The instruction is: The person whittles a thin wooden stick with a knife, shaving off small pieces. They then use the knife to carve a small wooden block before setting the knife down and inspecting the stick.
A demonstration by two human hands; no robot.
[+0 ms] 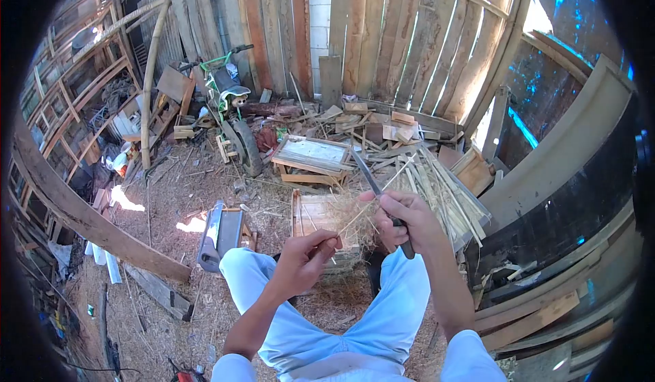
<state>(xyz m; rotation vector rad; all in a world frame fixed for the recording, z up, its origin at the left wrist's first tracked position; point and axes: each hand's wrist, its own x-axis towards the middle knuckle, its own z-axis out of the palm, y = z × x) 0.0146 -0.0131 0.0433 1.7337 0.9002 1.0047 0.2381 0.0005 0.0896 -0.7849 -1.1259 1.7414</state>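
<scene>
My left hand (pixel 308 260) is closed, pinching a thin pale stick (pixel 355 219) whose short end sticks out below the fingers. The stick slants up to the right, past my right hand (pixel 407 223). That hand is wrapped round the dark handle of a knife (pixel 368 175), its long blade pointing up and away from me. Where the blade and stick cross, the right fingers cover the contact. Behind the stick is a tangle of fine shavings (pixel 363 210), over a low wooden panel (pixel 303 211) in front of my knees.
A bundle of split strips (pixel 447 189) lies at the right. Beyond stand a framed wooden box (pixel 310 153), scrap wood (pixel 402 131) and a small motorbike (pixel 232 102). A low bench-like object (pixel 225 235) is by my left knee. A curved beam (pixel 102 221) crosses the left side.
</scene>
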